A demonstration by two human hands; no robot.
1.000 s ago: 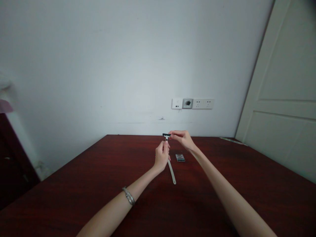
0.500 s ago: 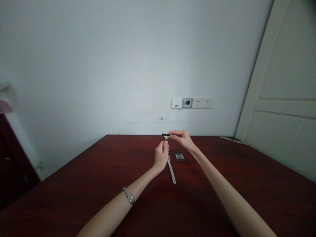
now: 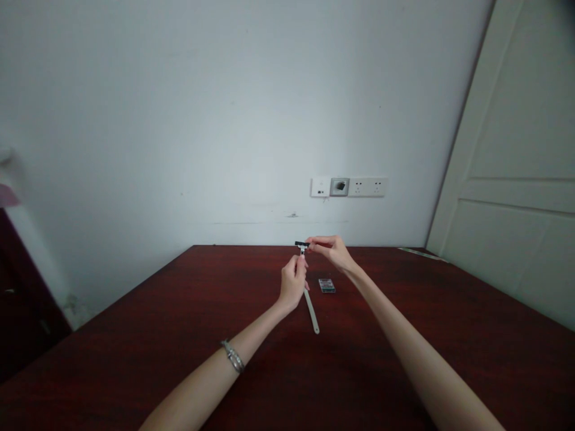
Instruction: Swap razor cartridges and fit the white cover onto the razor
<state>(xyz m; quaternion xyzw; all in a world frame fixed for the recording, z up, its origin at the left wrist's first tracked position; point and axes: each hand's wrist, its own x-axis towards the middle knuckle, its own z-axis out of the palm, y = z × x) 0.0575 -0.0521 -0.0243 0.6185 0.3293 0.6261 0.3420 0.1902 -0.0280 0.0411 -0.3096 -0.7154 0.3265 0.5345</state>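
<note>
A razor with a long pale handle is held up over the middle of the table, its dark head at the top. My left hand is closed around the upper handle, just below the head. With thumb and fingers pinched, my right hand grips the right end of the head; its fingertips hide that end. On the table, to the right of the handle, lies a small clear plastic case whose contents are too small to make out.
The dark red wooden table reaches back to a white wall with a row of sockets. A thin pale strip lies near the back right edge, by a white panelled door.
</note>
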